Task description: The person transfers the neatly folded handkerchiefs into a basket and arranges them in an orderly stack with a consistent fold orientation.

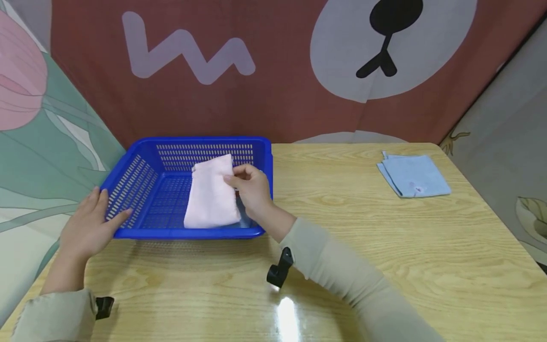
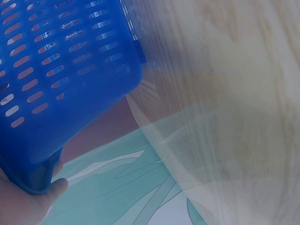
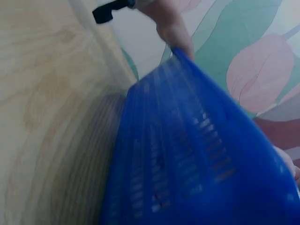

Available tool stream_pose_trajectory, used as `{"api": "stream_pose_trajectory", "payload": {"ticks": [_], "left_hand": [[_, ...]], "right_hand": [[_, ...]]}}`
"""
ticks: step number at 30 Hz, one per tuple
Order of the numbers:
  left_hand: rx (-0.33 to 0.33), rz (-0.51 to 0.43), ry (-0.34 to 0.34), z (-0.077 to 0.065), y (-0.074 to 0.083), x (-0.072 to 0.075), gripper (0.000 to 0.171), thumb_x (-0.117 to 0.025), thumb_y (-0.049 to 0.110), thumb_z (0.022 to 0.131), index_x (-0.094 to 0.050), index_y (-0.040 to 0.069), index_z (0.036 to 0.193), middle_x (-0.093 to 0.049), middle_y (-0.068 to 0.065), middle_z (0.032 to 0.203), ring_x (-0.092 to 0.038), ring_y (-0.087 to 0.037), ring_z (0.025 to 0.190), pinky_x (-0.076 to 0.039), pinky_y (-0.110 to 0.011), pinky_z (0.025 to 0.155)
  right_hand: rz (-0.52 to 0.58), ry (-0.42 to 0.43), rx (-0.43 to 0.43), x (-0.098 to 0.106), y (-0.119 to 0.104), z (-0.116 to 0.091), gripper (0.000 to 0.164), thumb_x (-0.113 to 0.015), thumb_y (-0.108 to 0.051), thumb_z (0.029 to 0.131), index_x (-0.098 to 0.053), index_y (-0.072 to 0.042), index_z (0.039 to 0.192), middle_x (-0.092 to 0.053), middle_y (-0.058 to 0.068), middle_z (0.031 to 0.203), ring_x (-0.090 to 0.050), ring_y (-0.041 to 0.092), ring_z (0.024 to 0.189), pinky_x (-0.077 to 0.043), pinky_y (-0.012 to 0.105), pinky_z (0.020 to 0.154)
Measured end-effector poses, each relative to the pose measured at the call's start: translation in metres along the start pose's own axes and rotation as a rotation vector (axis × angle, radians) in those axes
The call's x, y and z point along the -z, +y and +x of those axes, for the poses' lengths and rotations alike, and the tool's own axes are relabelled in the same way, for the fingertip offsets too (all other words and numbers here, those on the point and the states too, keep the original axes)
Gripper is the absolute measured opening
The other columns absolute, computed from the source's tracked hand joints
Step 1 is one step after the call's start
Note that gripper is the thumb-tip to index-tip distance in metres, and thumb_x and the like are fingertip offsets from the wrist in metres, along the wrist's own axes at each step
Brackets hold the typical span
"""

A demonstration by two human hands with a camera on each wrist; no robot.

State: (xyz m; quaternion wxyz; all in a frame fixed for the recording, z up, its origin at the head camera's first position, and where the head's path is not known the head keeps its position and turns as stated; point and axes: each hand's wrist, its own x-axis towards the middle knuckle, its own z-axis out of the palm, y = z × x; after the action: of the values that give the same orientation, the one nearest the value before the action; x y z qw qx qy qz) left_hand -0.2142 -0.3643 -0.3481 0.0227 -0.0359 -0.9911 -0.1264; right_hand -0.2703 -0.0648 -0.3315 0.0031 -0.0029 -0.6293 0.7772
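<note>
A blue plastic basket (image 1: 171, 233) with slotted walls stands on the table. Its left rim is in the grip of my left hand (image 1: 87, 223), the thumb over the inner side; the left wrist view shows that hand (image 2: 28, 201) at the rim's corner. Inside the basket's right half is a folded pale pink cloth (image 1: 211, 194). My right hand (image 1: 253, 187) pinches the cloth's right edge between thumb and fingers. Partly hidden beneath the cloth lies something grey-blue (image 1: 243, 217). In the right wrist view, the basket wall (image 3: 187, 154) covers most of the right hand.
A folded light blue cloth (image 1: 416, 175) lies on the wooden table (image 1: 342, 204) at the far right. Behind the table hangs a brown printed fabric (image 1: 282, 71). Floral fabric (image 1: 25, 156) stands close beside the basket's left side.
</note>
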Motion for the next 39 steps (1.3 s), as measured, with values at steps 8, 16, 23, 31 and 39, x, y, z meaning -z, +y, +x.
{"api": "stream_pose_trajectory", "payload": {"ticks": [8,16,23,31,39], "left_hand": [[0.001,-0.004,0.001,0.001,0.000,0.001,0.077,-0.029,0.044,0.091,0.001,-0.013,0.131,0.006,-0.034,0.134,0.005,-0.048,0.121,-0.006,-0.059,0.095],[0.009,0.001,0.002,-0.001,-0.002,0.001,0.077,-0.029,0.044,0.091,0.001,-0.014,0.131,0.005,-0.035,0.134,0.005,-0.047,0.121,-0.007,-0.059,0.094],[0.003,-0.004,0.002,0.000,-0.001,0.000,0.077,-0.029,0.044,0.091,0.001,-0.014,0.131,0.006,-0.034,0.134,0.005,-0.048,0.121,-0.005,-0.059,0.095],[0.000,-0.003,0.003,-0.001,-0.001,-0.001,0.077,-0.029,0.044,0.091,0.001,-0.013,0.131,0.006,-0.034,0.134,0.005,-0.047,0.121,-0.005,-0.059,0.095],[0.003,-0.001,0.011,0.000,-0.001,-0.001,0.077,-0.030,0.044,0.091,0.001,-0.013,0.132,0.005,-0.034,0.134,0.004,-0.048,0.121,-0.006,-0.059,0.095]], "right_hand": [[-0.244,-0.061,0.020,0.017,-0.006,0.009,0.010,-0.065,0.000,0.074,-0.058,0.005,0.080,-0.052,0.004,0.063,-0.049,0.010,0.054,-0.044,0.020,0.047],[-0.398,-0.058,-0.039,0.024,-0.010,0.010,0.010,-0.061,0.002,0.075,-0.056,0.007,0.082,-0.055,0.009,0.066,-0.052,0.013,0.049,-0.050,0.025,0.047],[-0.466,-0.055,-0.077,0.028,-0.015,0.011,0.013,-0.058,0.007,0.075,-0.056,0.008,0.088,-0.059,0.015,0.078,-0.059,0.019,0.058,-0.051,0.024,0.051],[-0.369,-0.103,-0.125,0.037,-0.017,0.009,0.017,-0.055,0.007,0.078,-0.054,0.010,0.095,-0.058,0.018,0.085,-0.062,0.023,0.066,-0.052,0.025,0.056],[-0.279,-0.143,-0.154,0.052,-0.022,0.007,0.018,-0.053,0.006,0.080,-0.053,0.010,0.097,-0.057,0.018,0.083,-0.058,0.019,0.064,-0.052,0.029,0.060]]}}
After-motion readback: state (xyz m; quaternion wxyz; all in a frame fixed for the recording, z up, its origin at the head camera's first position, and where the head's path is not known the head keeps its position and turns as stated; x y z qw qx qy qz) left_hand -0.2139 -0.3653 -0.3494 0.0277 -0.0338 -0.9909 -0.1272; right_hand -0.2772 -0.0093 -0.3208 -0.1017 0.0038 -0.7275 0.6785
